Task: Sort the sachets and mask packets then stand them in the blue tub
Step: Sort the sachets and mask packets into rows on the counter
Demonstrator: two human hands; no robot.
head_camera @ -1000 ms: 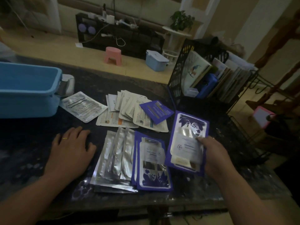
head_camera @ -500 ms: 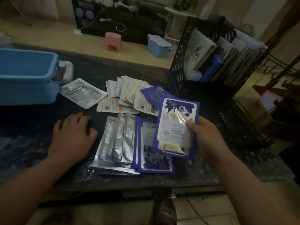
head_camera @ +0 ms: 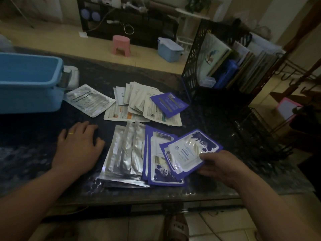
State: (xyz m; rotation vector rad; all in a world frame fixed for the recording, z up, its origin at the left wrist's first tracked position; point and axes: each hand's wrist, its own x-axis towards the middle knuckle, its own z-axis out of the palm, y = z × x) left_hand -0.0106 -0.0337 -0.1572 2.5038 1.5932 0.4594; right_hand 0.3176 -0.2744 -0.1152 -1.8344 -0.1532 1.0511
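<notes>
**Right hand** (head_camera: 220, 166): the fingers curl under one mask packet (head_camera: 187, 152) and the thumb lies on top, gripping at its 4 o'clock edge. The packet is a flat, glossy rectangle with a purple border and a clear window. Its long axis runs from 8 to 2 o'clock, with the leaf-printed end toward 2 o'clock. It overlaps the purple packet stack (head_camera: 161, 176), which lies flat with its long axis from 6 to 12 o'clock. Just beside that stack, at its 9 o'clock, the foil sachets (head_camera: 121, 153) lie fanned. They are narrow, creased, reflective silver strips on the same axis.

**Left hand** (head_camera: 78, 146): it rests palm down on the counter (head_camera: 217, 119) with fingers relaxed and slightly spread, holding nothing.

Farther out, matte white sachets (head_camera: 137, 100) lie fanned. A small purple packet (head_camera: 169, 104) rests on their 3 o'clock side. A single silver packet (head_camera: 88, 100) lies at their 9 o'clock, just beside the blue tub (head_camera: 29, 80). The tub is smooth plastic with a rounded rim.

The counter is dark, speckled, polished stone. At 2 o'clock a black mesh rack (head_camera: 192, 70) holds books upright. Beyond the counter, the pale floor carries a pink stool (head_camera: 121, 45) and a light blue lidded box (head_camera: 169, 49). The lighting is dim.
</notes>
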